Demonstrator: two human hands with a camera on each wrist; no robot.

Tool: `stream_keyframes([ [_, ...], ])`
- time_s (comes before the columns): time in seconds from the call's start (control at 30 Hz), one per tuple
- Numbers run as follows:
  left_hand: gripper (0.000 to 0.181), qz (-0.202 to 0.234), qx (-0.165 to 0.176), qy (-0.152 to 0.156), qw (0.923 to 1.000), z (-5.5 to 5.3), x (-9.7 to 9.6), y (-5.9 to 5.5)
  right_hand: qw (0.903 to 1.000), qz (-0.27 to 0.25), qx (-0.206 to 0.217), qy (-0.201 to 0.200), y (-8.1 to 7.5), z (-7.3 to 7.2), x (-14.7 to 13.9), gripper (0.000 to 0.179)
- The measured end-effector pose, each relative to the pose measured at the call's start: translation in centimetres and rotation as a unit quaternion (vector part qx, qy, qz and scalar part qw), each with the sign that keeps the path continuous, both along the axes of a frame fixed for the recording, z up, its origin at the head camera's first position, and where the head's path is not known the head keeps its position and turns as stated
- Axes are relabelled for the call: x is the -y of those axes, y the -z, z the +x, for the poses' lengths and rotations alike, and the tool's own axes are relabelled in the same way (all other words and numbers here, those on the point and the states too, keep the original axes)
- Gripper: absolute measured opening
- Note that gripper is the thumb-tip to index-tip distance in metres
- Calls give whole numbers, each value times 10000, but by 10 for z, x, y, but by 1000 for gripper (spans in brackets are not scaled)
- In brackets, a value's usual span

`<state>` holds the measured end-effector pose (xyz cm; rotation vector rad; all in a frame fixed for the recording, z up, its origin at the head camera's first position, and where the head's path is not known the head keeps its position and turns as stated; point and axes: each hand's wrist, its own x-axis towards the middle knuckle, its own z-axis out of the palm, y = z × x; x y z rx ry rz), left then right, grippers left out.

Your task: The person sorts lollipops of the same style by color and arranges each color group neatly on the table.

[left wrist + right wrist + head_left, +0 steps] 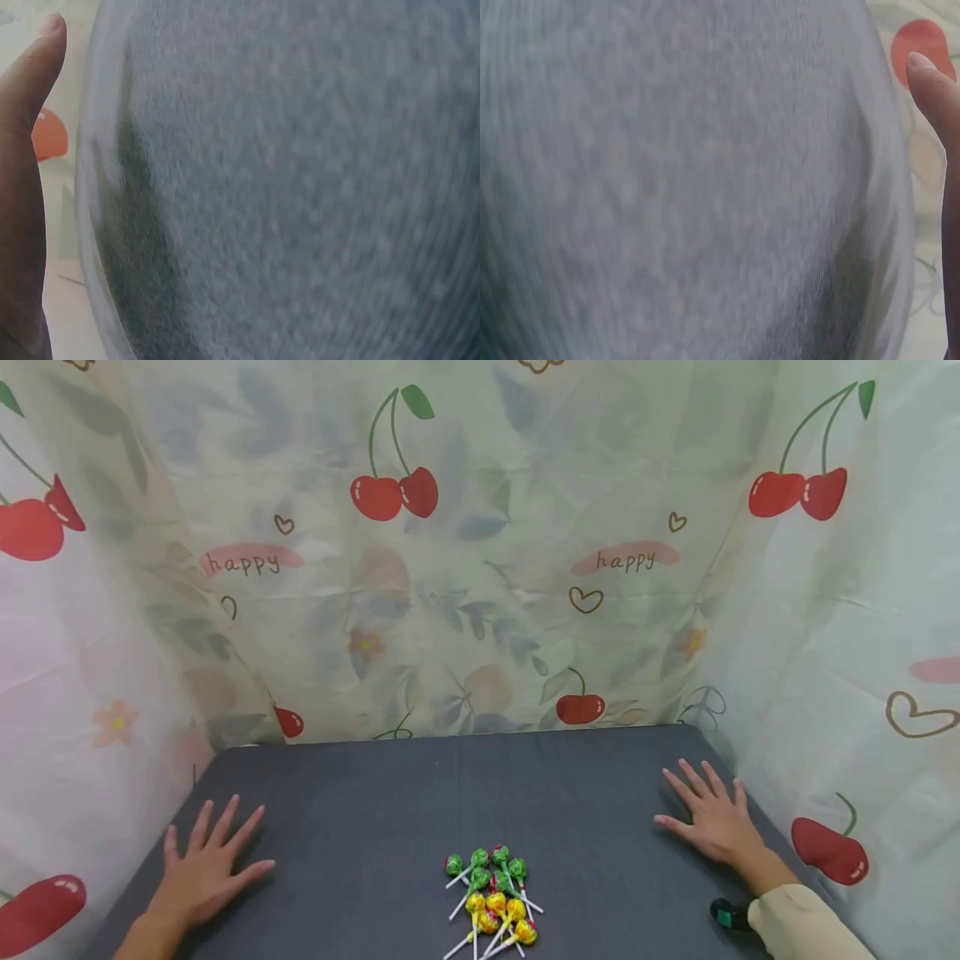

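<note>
Currently both hands are free, fingers spread: left hand (206, 868) over the table (360, 827) near its left edge, right hand (716, 827) near its right edge. Can't tell if either touches the surface. Lollipops (479, 881) sit between them, well apart from both, in one loose pile at the near middle of the table. Green ones farther back, yellow ones nearer, white sticks crossing. Black band (727, 915) next to the beige sleeve (806, 922) on the right arm. Cherry-print cloth (465, 552) hangs behind and on both sides.
</note>
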<state>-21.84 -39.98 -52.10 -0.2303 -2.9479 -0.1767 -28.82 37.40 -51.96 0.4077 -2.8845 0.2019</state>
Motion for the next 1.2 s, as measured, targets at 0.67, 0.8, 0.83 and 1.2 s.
stream_keyframes([
  [0.67, 79, 1225, -425, 419, 9907, -6, -55, -15, 9980, -191, -198, -569, -5, 2, 46, 85],
  [0.8, 78, 1418, -483, 610, 9868, -7, -66, -16, 9974, -323, -129, -624, -7, 5, 57, 84],
  [0.83, 78, 1431, -496, 641, 9864, -7, -69, -16, 9973, -353, -106, -630, -7, 6, 60, 84],
  [1.2, 72, 1978, -604, 1088, 9723, -5, -98, -23, 9915, -805, -39, -1023, -9, 9, 86, 82],
])
